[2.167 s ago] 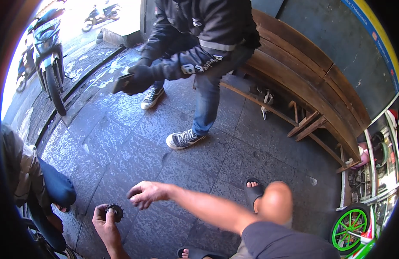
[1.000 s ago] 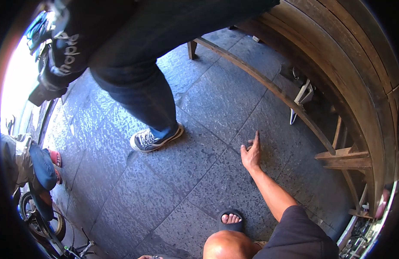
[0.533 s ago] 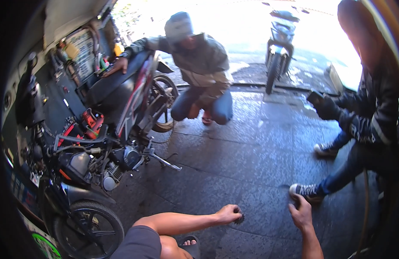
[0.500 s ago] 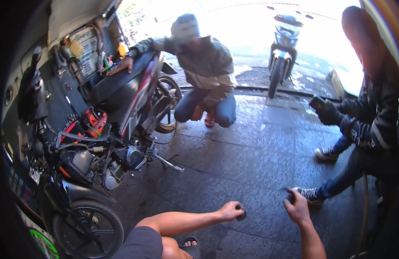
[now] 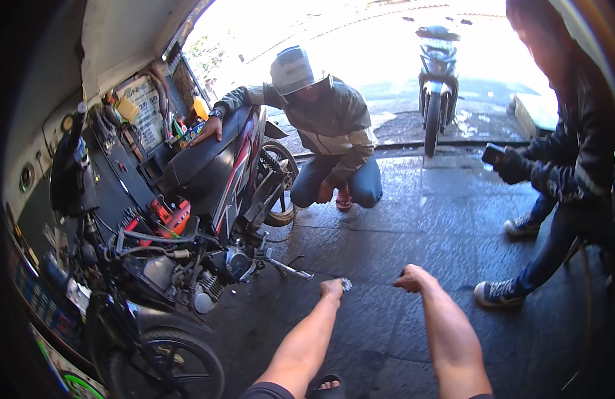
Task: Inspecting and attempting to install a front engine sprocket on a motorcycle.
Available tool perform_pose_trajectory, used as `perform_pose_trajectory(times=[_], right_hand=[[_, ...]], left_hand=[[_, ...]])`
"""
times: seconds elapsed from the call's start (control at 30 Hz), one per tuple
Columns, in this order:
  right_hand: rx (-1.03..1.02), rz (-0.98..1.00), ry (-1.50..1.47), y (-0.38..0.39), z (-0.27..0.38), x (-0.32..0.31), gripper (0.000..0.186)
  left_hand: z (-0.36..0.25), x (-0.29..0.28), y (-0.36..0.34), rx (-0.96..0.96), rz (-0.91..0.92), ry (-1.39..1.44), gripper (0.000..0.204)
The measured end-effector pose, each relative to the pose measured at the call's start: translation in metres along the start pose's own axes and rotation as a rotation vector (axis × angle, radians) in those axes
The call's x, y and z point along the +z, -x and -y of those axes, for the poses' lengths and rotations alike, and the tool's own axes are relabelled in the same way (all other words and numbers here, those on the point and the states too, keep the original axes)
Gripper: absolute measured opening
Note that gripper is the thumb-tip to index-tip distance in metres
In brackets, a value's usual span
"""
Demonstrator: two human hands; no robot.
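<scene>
The left grip covers part of a small metal piece too tiny in view to make out fully, and the right grip faces away, its inner side out of sight, so whether it holds anything cannot be told. The lower edge cuts off the front motorcycle wheel, a green wheel and a black sandal, while the standing person blends into the dark right rim.

the dark, glossy tiled floor bears a partly stripped motorcycle at 8 o'clock, 2 sneakers between 3 and 4, a black sandal at 6, a red sandal near centre.
</scene>
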State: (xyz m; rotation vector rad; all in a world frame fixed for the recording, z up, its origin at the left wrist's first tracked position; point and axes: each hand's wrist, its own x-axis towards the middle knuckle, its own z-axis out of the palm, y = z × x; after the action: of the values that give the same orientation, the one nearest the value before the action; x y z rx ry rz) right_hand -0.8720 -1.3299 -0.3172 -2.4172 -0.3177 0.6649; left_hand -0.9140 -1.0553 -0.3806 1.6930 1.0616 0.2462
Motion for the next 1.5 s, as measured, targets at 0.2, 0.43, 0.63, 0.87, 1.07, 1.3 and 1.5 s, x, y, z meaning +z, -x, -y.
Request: perform_pose_trajectory(times=[0.2, 0.43, 0.63, 0.87, 1.07, 1.3, 1.5], right_hand=[[0.053, -0.101, -0.006, 0.005, -0.025, 0.002, 0.065], [-0.024, -0.216, -0.084, 0.008, -0.012, 0.007, 0.090], [0.042, -0.378, -0.142, 0.015, -0.028, 0.010, 0.095], [0.060, -0.272, -0.030, 0.034, -0.038, 0.009, 0.094], [0.058, -0.301, -0.032, 0.037, -0.022, 0.008, 0.083], [0.106, -0.266, -0.007, 0.035, -0.024, 0.012, 0.072], [0.039, -0.314, -0.037, 0.033, -0.017, 0.011, 0.069]], left_hand=[[-0.004, 0.020, 0.004, -0.119, 0.191, -0.015, 0.009], [-0.038, 0.092, 0.044, -0.111, 0.429, 0.093, 0.008], [-0.042, 0.123, 0.082, -0.172, 0.492, 0.144, 0.007], [-0.041, 0.115, 0.093, -0.180, 0.565, 0.016, 0.006], [-0.050, 0.121, 0.098, -0.173, 0.634, 0.058, 0.007], [-0.043, 0.117, 0.097, -0.197, 0.706, 0.043, 0.009], [-0.037, 0.114, 0.085, -0.209, 0.765, 0.047, 0.017]])
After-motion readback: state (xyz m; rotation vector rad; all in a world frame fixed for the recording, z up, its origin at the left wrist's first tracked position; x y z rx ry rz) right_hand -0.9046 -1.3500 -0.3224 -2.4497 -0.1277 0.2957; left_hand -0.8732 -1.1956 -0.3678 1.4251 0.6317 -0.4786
